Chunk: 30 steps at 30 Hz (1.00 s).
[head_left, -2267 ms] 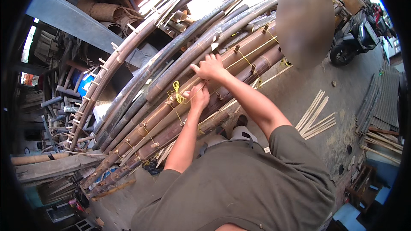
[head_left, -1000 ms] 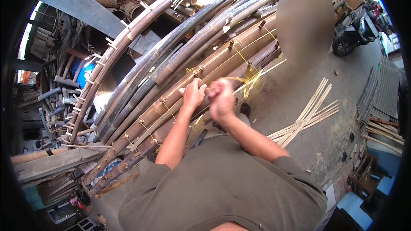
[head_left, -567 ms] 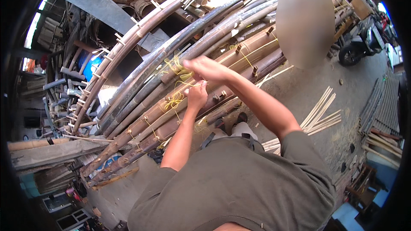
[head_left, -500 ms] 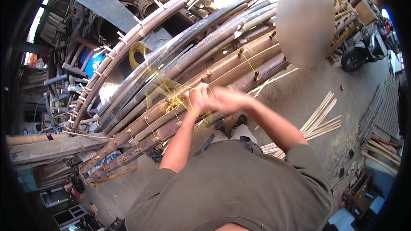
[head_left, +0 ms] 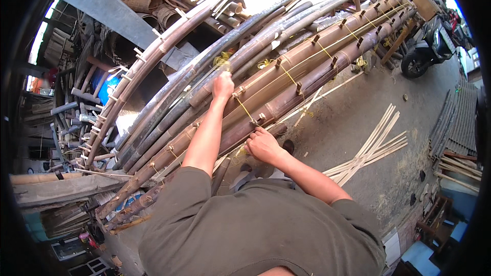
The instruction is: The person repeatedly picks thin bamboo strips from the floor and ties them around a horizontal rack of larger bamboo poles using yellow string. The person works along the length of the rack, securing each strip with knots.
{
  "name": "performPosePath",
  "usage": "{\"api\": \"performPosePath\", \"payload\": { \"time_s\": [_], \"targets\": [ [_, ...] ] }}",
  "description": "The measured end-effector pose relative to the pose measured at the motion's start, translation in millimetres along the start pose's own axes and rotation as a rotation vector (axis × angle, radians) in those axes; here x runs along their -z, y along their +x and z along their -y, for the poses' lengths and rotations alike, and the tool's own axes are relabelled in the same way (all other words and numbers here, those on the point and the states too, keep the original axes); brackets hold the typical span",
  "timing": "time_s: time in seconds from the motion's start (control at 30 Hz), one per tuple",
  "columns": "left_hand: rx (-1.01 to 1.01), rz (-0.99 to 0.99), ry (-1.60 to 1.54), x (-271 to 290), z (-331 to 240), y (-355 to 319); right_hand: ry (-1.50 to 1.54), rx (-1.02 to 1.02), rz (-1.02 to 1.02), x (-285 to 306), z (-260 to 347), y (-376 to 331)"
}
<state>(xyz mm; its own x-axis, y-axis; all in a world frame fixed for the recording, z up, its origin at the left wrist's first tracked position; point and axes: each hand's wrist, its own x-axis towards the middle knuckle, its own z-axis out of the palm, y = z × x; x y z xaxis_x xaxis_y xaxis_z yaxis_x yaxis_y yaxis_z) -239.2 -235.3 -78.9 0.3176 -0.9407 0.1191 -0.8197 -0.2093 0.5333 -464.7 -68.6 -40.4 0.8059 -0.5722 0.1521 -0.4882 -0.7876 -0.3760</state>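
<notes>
Yr yellow cord (head_left: 222, 62) is bunched at yr L hand (head_left: 223, 85), over the dark poles (head_left: 208, 65) beyond the upper bamboo pole (head_left: 302, 57). A straight cord span (head_left: 244, 107) runs from that pole down to the lower bamboo pole (head_left: 311, 83). L hand looks curled tight round the bunch, tho blur hides the exact grip. R hand (head_left: 264, 144) is at the lower pole, fingers bent by the span's low end; can't tell if they're pinching it.

Main risk, I'd judge: slack. If R fingers lift while L pulls unevenly, the span could loosen or ride along the pole. Loose loops could also snag on the pegs (head_left: 279, 63) or dark poles, or tangle w/ the yellow coil (head_left: 265, 63) lying nearby. Too hard a pull might nip yr fingers. Further out, pale strips (head_left: 365, 148) on the floor, R side: poss. trip hazard if you step that way.
</notes>
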Motion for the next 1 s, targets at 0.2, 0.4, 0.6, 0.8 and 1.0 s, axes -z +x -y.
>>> {"api": "performPosePath", "payload": {
  "time_s": [0.2, 0.4, 0.6, 0.8, 1.0],
  "targets": [
    [-0.014, 0.139, -0.041, 106.3, 10.2, -49.2, 0.749, -0.102, 0.184, -19.1, 85.1, 8.4],
    [-0.017, 0.501, 0.037, 151.6, 116.1, -179.9, 2.377, -0.97, -0.629, -79.0, 137.0, 33.7],
    [-0.25, -0.196, 0.04, 78.6, 150.2, -211.6, 1.08, -0.312, -0.405, -38.5, 207.4, 170.9],
    [-0.091, 0.093, -0.141, 111.6, 116.4, -201.2, 0.132, 0.006, 0.364, 7.1, 127.4, 242.3],
    [0.137, 0.251, -0.079, 146.3, 86.9, -205.6, 0.499, -0.061, 0.534, 52.6, 170.0, 320.4]
  ]
}}
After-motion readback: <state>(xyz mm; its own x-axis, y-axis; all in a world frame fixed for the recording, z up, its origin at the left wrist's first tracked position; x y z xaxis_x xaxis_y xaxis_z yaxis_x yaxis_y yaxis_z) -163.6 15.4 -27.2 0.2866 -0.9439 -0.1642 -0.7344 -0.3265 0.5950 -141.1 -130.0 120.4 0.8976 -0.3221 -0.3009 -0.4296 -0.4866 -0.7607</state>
